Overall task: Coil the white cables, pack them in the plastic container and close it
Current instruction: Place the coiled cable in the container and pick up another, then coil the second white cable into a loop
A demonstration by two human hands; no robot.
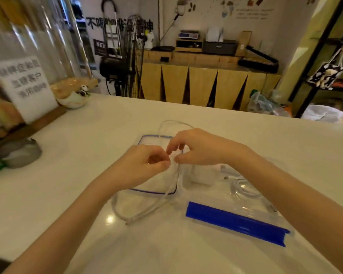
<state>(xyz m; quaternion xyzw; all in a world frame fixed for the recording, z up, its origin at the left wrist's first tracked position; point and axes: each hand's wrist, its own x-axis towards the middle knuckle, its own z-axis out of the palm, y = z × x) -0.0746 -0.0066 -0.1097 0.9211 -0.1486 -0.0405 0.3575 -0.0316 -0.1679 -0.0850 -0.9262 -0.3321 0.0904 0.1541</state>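
Note:
My left hand [147, 165] and my right hand [198, 147] meet above the middle of the white table, both pinching a white cable [147, 212]. The cable loops away behind the hands and hangs down in a long loop toward me. Under the hands lies a clear container part with a thin blue rim [152, 192]. To the right stands a clear plastic piece with a thick blue clip bar [236, 220]. In it lie a white charger block [204, 175] and a second coiled white cable [246, 188], partly hidden by my right forearm.
The white table [87, 155] runs wide on all sides. At its left edge stand a grey lump [20, 153], a paper sign on a wooden base [28, 89] and a panda figurine [83, 90]. A wooden counter and bags are beyond the table.

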